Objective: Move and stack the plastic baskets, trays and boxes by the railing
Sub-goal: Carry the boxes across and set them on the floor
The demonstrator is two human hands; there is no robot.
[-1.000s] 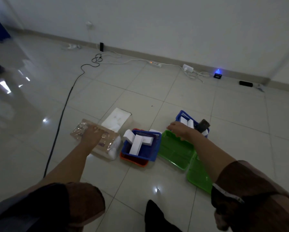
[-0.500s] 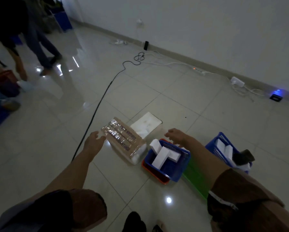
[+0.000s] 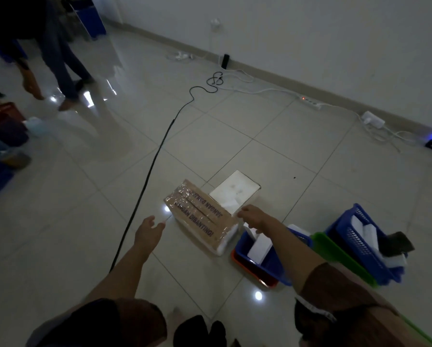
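Since the earlier frame your left hand (image 3: pixel 148 231) has come off the taped box (image 3: pixel 202 216); it hovers just left of it, fingers spread, holding nothing. Your right hand (image 3: pixel 253 216), fingers loosely curled, reaches the box's right edge at frame centre; grip indeterminate.

taped box (image 3: pixel 200 217) left of baskets (image 3: pixel 265 256), cable (image 3: pixel 147 176) further left

Our left hand (image 3: pixel 148 230) is off the taped box (image 3: pixel 202 216) now, hovering just beside its left end w/ fingers spread. Right hand (image 3: pixel 252 216) moves from green tray (image 3: pixel 335 254) to box's far edge.
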